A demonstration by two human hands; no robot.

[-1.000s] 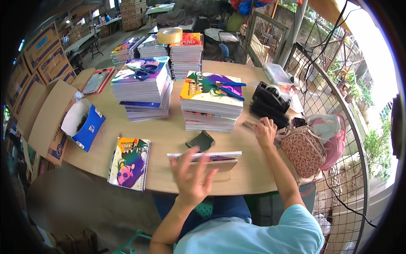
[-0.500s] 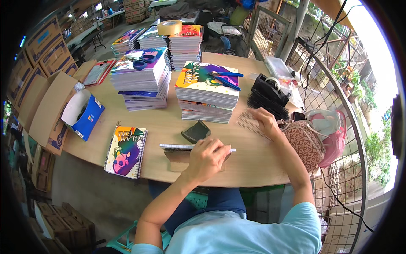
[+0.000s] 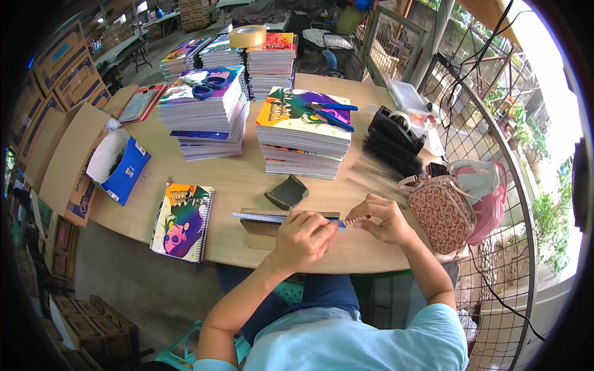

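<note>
Upright on its edge, a notebook (image 3: 263,217) stands in a small wooden block-like holder (image 3: 263,240) at the table's near side. My left hand (image 3: 303,237) is closed over the notebook's top edge, pinching it towards the right end. At that end, my right hand (image 3: 385,221) pinches a short spiral binding coil (image 3: 354,221) against the notebook's corner; how far it runs into the pages I cannot tell. Behind the holder sits a dark, angular piece (image 3: 287,193). To the left lies a spiral-bound notebook (image 3: 182,219) with a colourful cover.
Notebook stacks (image 3: 306,139) rise behind my hands, one bearing blue-handled pliers (image 3: 331,114), another scissors (image 3: 207,86). Loose wire coils (image 3: 374,179), a black tape dispenser (image 3: 396,127) and a patterned pink bag (image 3: 442,213) are at right. A blue box (image 3: 127,170) stands left.
My right hand has come from the loose coils to the notebook's right end, now with a coil in its fingers. The left hand stays on the notebook, whose top edge has tilted slightly.
</note>
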